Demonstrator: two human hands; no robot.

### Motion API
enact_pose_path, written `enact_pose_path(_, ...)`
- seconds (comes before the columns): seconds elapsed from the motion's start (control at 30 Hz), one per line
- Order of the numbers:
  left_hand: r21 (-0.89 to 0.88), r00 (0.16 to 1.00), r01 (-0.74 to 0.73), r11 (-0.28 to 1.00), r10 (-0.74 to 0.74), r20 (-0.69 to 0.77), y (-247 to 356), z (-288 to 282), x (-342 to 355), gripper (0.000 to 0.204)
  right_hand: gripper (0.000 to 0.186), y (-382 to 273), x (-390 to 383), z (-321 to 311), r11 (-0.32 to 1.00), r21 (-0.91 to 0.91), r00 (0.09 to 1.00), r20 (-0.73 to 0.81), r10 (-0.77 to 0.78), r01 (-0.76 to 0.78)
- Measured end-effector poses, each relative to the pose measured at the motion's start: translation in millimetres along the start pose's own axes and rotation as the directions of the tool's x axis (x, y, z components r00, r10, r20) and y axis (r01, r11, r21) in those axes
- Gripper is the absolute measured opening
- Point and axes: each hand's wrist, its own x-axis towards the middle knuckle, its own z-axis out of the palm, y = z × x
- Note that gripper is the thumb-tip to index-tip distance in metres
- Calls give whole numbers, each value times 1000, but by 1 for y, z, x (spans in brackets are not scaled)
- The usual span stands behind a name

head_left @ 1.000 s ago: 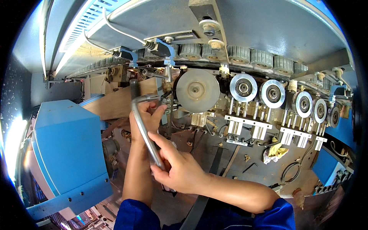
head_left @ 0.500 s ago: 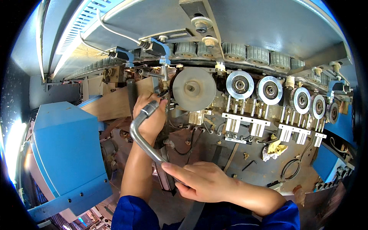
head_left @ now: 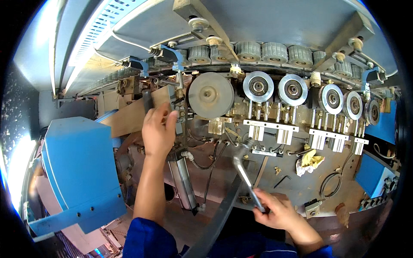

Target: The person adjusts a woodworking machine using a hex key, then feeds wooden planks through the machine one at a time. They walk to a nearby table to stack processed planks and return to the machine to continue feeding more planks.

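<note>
My right hand (head_left: 279, 210), at the lower centre, grips the straight end of a bent metal L-shaped socket wrench (head_left: 246, 175). The wrench's angled head points up and away, blurred, in front of the small hoses. At the left, my left hand (head_left: 158, 131) is raised with its fingers curled and the thumb beside them. Whatever they may hold is too small or hidden to make out. A dark cylindrical handle (head_left: 147, 101) stands just beyond its fingers. Right of the fingertips are small metal fittings (head_left: 180, 96) and a large grey disc (head_left: 211, 95).
Several silver-rimmed rollers (head_left: 258, 87) stand on metal blocks at the right. A hex key (head_left: 282, 181), a crumpled yellow-white cloth (head_left: 310, 162) and a coiled cable (head_left: 331, 185) lie on the machine bed. A blue housing (head_left: 81, 172) fills the left; a metal cylinder (head_left: 183, 182) stands near my left forearm.
My right hand has carried the wrench away from my left hand, to the right. My left hand has drawn slightly back from the fittings, and the view has shifted a little.
</note>
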Motion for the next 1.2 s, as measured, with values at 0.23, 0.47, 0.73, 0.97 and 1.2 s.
enact_pose_path(0.23, -30, 1000, -6, 1000, 6, -8, 36, -42, -88, 30, 64, 63, -106, -17, 914, -393, 992, 32, 124, -102)
enact_pose_path(0.47, -17, 1000, 3, 1000, -3, 0, 40, -54, -145, 28, 59, 128, -155, -39, 770, -636, 967, 225, 121, 52)
enact_pose_path(0.73, -490, 968, 196, 849, -247, -40, 43, -75, -206, 31, 44, 171, -183, -53, 688, -722, 959, 240, 148, 75)
enact_pose_path(0.97, 4, 999, 20, 1000, -20, -46, 52, -94, -294, 36, 18, 160, -168, -28, 694, -702, 973, 1, 230, -163)
enact_pose_path(1.2, -514, 992, 21, 858, 44, 116, 149, -76, -327, 9, 40, 160, -102, 104, 733, -619, 887, 122, 445, -282)
